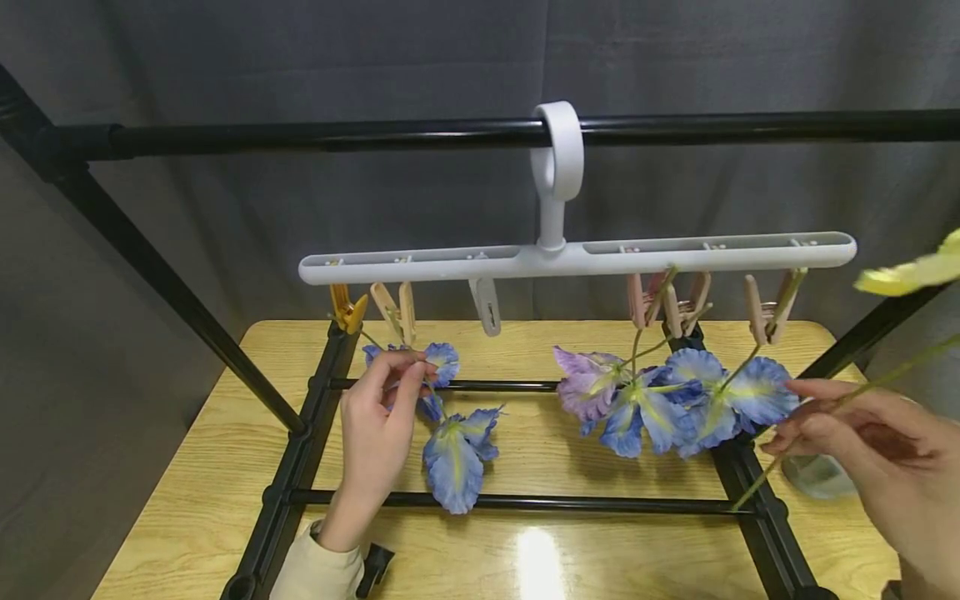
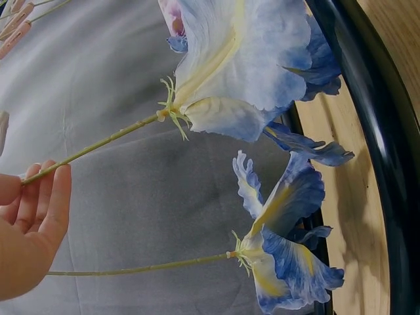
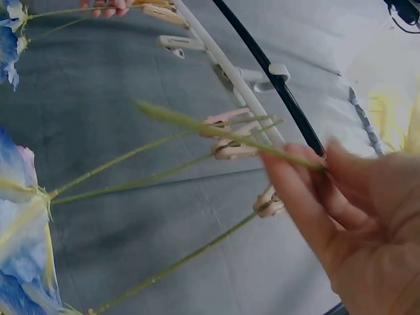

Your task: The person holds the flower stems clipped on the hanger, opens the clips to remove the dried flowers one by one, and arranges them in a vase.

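My left hand (image 1: 382,417) pinches the thin green stem (image 2: 98,144) of a blue iris (image 1: 455,458), whose head hangs downward, below the clips. A second blue iris (image 2: 282,243) hangs beside it, its stem passing near the same hand. On the right, my right hand (image 1: 873,454) grips a green stem (image 3: 216,131) between thumb and fingers. That stem slants up out of the head view, close to a yellow petal (image 1: 911,271) at the edge. A white clip hanger (image 1: 450,268) carries clips, and several irises, blue (image 1: 652,408) and purple (image 1: 585,383), hang from its right side.
A black rack bar (image 1: 337,136) bears the hanger's hook (image 1: 564,150). Lower black rails (image 1: 525,503) lie over the wooden table (image 1: 172,467). A grey clip (image 1: 486,306) hangs left of the hook. A clear glass (image 1: 817,477) stands near my right hand.
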Available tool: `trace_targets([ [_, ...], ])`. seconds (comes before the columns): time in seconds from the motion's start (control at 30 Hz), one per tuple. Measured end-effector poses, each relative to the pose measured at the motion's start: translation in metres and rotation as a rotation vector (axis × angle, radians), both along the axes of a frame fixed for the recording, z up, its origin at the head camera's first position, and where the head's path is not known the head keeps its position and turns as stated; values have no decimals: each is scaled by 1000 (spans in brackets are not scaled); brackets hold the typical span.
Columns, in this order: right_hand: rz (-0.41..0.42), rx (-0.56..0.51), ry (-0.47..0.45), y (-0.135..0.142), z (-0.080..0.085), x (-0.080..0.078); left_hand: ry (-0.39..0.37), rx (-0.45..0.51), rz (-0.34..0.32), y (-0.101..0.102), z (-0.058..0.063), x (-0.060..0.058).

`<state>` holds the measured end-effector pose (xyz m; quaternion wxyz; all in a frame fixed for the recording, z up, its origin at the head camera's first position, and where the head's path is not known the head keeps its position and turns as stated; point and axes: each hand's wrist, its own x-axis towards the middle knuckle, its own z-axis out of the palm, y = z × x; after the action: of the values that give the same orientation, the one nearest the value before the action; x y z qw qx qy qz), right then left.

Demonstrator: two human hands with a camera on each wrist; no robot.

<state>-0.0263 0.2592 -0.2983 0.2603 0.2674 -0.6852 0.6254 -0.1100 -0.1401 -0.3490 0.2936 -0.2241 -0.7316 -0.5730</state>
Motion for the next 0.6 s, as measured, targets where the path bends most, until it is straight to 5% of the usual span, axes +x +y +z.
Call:
trace_targets([
  [0.27,-180,-210,63,32,-12,-9,5,-8,4,1,2,1],
  [0.43,-263,-228,58,46,-17,-10,5,-11,4,1,2,0],
  [0.6,-462,-150,10,63,-29,-15,7,-12,0,0,1,1],
])
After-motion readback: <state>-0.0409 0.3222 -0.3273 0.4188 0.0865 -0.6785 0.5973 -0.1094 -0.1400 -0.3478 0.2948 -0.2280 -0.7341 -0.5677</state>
